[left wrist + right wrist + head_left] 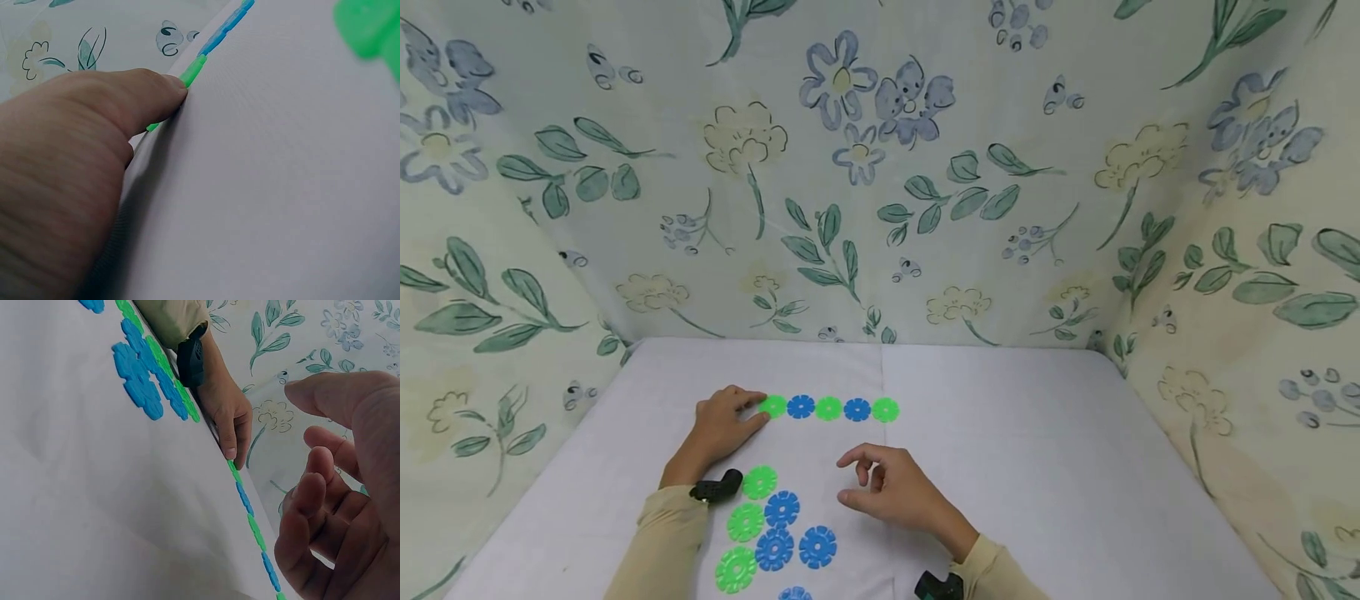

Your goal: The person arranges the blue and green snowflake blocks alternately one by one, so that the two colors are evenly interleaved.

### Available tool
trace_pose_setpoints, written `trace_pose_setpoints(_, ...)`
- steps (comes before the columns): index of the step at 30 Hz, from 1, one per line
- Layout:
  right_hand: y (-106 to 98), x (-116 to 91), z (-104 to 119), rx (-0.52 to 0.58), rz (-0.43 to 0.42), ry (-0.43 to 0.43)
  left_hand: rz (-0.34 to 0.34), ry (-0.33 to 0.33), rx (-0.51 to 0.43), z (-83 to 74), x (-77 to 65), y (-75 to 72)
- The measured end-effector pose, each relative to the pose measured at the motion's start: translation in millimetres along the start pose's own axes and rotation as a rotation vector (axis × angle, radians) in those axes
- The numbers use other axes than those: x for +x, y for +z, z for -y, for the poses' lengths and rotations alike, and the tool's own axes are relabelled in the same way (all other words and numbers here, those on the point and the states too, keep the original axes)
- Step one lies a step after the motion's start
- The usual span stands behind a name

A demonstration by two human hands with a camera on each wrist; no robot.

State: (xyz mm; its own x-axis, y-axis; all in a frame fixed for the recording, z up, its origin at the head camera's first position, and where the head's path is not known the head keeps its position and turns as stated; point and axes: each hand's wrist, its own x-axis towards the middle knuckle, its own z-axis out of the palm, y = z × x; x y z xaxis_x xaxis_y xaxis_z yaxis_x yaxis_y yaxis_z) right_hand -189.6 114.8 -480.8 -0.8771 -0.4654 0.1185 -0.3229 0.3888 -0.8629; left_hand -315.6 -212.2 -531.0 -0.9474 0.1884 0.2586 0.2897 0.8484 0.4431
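Observation:
A straight row of flat, notched plastic discs lies on the white cloth, green and blue by turns. My left hand (721,423) is at the row's left end and pinches the green disc (775,407) there between thumb and fingers. Beside that disc comes a blue disc (801,407), then a green disc (829,408), a blue disc (857,410) and a green disc (886,410) at the right end. My right hand (895,492) hovers in front of the row with loosely bent fingers, holding nothing. In the right wrist view, the left thumb (229,447) touches the end disc.
Loose discs lie nearer me: green discs (746,522) in a column beside the left wrist, and blue discs (817,547) to their right, some touching. White cloth (1037,467) covers the table. Flowered fabric (865,275) stands behind it and at both sides.

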Motion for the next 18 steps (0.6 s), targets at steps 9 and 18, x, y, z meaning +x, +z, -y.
trace_pose_setpoints(9,11,-1,-7,0.023,0.115,-0.043,-0.005,-0.003,-0.002,0.4,-1.0,-1.4)
trace_pose_setpoints(18,19,-1,-16,0.000,0.218,-0.023,0.005,-0.009,0.007,-1.0,-1.5,-3.1)
